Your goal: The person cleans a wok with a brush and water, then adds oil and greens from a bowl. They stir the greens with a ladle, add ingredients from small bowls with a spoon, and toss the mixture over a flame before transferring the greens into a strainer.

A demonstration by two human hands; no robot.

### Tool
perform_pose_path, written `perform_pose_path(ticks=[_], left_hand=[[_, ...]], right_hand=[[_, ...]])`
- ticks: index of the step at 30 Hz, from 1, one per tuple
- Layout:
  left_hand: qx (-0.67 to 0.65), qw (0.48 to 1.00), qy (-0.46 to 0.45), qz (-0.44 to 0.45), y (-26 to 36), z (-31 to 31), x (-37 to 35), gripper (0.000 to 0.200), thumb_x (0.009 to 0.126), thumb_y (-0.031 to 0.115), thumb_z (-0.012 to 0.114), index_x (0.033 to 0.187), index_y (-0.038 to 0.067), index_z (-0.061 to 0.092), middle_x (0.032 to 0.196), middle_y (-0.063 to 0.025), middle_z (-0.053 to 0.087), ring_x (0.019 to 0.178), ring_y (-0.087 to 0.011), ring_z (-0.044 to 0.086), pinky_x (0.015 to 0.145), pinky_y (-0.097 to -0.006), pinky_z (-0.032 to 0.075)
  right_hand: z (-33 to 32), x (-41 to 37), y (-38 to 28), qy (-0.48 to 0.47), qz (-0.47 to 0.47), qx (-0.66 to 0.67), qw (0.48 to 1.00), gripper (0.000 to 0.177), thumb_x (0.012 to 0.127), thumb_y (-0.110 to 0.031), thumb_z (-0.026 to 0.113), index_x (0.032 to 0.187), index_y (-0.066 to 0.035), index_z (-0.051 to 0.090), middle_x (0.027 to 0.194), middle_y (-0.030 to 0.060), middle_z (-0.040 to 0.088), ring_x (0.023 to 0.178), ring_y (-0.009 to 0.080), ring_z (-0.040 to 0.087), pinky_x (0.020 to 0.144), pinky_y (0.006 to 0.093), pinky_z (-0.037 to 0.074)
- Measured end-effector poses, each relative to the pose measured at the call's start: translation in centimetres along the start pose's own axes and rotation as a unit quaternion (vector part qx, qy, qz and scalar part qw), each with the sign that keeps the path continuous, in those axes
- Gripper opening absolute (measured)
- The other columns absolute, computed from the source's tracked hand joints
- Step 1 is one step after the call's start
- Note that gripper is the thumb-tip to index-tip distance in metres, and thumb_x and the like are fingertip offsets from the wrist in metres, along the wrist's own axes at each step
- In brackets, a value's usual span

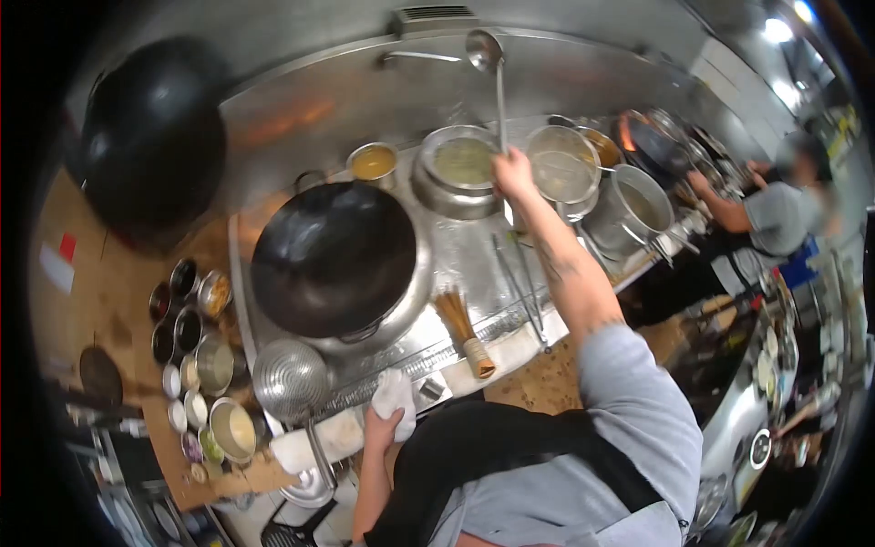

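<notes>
A round black wok (333, 260) lies at eleven o'clock from the nearer left hand (383, 426), clutching white cloth (395, 392); right hand (513, 173) grips a long steel ladle (500, 100) pointing twelve.

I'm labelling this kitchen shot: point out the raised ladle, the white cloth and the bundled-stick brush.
Raised ladle (484, 52): head view, on its bowl.
White cloth (395, 396): head view, on its middle.
Bundled-stick brush (459, 323): head view, on its sticks.

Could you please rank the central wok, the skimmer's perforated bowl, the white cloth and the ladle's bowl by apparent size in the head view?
1. Central wok
2. Skimmer's bowl
3. White cloth
4. Ladle's bowl
</notes>
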State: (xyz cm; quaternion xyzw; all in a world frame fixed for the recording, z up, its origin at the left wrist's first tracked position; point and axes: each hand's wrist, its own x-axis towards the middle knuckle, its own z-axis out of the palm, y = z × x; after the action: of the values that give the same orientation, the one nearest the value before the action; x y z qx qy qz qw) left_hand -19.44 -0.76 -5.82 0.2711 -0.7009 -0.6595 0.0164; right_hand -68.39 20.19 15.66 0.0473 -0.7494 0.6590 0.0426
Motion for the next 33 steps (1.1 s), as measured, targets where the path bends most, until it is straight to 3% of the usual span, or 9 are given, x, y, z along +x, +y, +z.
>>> perform_pose_path(ticks=[1, 4, 6, 12, 17, 20, 25, 28, 33], left_hand=[[0.041, 0.999, 0.007, -0.018, -0.1, 0.3, -0.1, 0.062, 0.074, 0.010, 0.078, 0.129, -0.004, 0.053, 0.118, -0.0162, 0.065, 0.108, -0.0248, 0.062, 0.094, -0.0357, 0.047], [0.037, 0.999, 0.014, 0.021, -2.5, 0.9, 0.3, 0.065, 0.074, 0.007, 0.077, 0.132, -0.003, 0.050, 0.121, -0.0149, 0.063, 0.110, -0.0243, 0.061, 0.097, -0.0355, 0.045], [-0.087, 0.996, 0.007, -0.019, -2.2, 1.4, 0.3, 0.062, 0.076, 0.002, 0.075, 0.132, -0.003, 0.050, 0.123, -0.0125, 0.061, 0.111, -0.0227, 0.059, 0.098, -0.0347, 0.044], [-0.052, 0.998, 0.018, -0.042, -3.2, 1.5, 1.3, 0.059, 0.075, -0.002, 0.073, 0.130, -0.001, 0.051, 0.120, -0.0117, 0.062, 0.109, -0.0224, 0.060, 0.096, -0.0340, 0.045], [-0.004, 0.999, 0.004, -0.042, -2.6, 1.0, 1.6, 0.065, 0.072, 0.002, 0.075, 0.132, -0.001, 0.049, 0.121, -0.0141, 0.062, 0.109, -0.0241, 0.061, 0.097, -0.0350, 0.045], [0.067, 0.997, 0.029, -0.015, -2.3, 0.9, 1.3, 0.074, 0.070, 0.006, 0.076, 0.137, -0.002, 0.045, 0.126, -0.0166, 0.059, 0.108, -0.0261, 0.061, 0.097, -0.0362, 0.046], [0.174, 0.979, 0.078, 0.065, -1.8, 0.4, 0.1, 0.082, 0.073, 0.005, 0.075, 0.144, -0.003, 0.035, 0.132, -0.0209, 0.054, 0.108, -0.0281, 0.062, 0.095, -0.0375, 0.048], [-0.015, 0.998, 0.065, -0.006, -0.6, 0.4, -0.8, 0.076, 0.077, 0.000, 0.072, 0.143, -0.004, 0.034, 0.129, -0.0217, 0.055, 0.108, -0.0277, 0.063, 0.093, -0.0364, 0.050], [0.010, 0.998, 0.061, -0.024, -2.8, -0.8, -0.9, 0.068, 0.079, -0.004, 0.069, 0.139, -0.006, 0.037, 0.124, -0.0209, 0.059, 0.106, -0.0257, 0.065, 0.089, -0.0339, 0.053]], right_hand=[[-0.3, 3.7, -1.2, 0.046, -0.030, -0.074, 0.996, 0.024, 0.086, -0.008, 0.051, 0.107, 0.000, 0.058, 0.064, 0.0070, 0.056, 0.044, 0.0164, 0.051, 0.037, 0.0343, 0.041], [-4.0, 6.2, -4.9, 0.105, 0.018, -0.045, 0.993, 0.017, 0.084, -0.006, 0.052, 0.095, 0.005, 0.056, 0.067, 0.0101, 0.057, 0.050, 0.0174, 0.055, 0.042, 0.0350, 0.045], [-8.4, 5.4, -6.1, 0.114, 0.068, -0.025, 0.991, 0.015, 0.083, -0.005, 0.053, 0.093, 0.005, 0.056, 0.065, 0.0098, 0.055, 0.049, 0.0173, 0.054, 0.043, 0.0340, 0.046], [-22.0, 3.4, -3.1, 0.129, 0.164, -0.285, 0.935, 0.020, 0.075, -0.006, 0.055, 0.059, 0.003, 0.063, 0.059, 0.0160, 0.062, 0.051, 0.0230, 0.063, 0.048, 0.0374, 0.048], [-27.2, 6.6, 2.2, 0.113, 0.204, -0.297, 0.926, 0.017, 0.078, -0.003, 0.057, 0.062, 0.003, 0.060, 0.056, 0.0132, 0.058, 0.045, 0.0232, 0.058, 0.043, 0.0374, 0.045], [-28.0, 7.4, 2.9, 0.098, 0.251, -0.223, 0.937, 0.017, 0.081, -0.002, 0.057, 0.065, 0.002, 0.059, 0.055, 0.0123, 0.056, 0.044, 0.0235, 0.055, 0.041, 0.0376, 0.044], [-28.0, 7.3, 0.7, 0.069, 0.335, 0.081, 0.936, 0.026, 0.093, -0.011, 0.045, 0.067, -0.012, 0.043, 0.051, -0.0054, 0.042, 0.040, 0.0063, 0.042, 0.038, 0.0233, 0.042], [-28.7, 7.4, 0.3, 0.068, 0.308, 0.192, 0.929, 0.028, 0.092, -0.013, 0.044, 0.065, -0.015, 0.038, 0.050, -0.0078, 0.041, 0.038, 0.0038, 0.040, 0.033, 0.0183, 0.038], [-30.1, 7.8, -0.3, 0.068, 0.269, 0.272, 0.921, 0.024, 0.093, -0.008, 0.041, 0.069, -0.012, 0.039, 0.053, -0.0057, 0.040, 0.040, 0.0043, 0.041, 0.032, 0.0194, 0.039]])
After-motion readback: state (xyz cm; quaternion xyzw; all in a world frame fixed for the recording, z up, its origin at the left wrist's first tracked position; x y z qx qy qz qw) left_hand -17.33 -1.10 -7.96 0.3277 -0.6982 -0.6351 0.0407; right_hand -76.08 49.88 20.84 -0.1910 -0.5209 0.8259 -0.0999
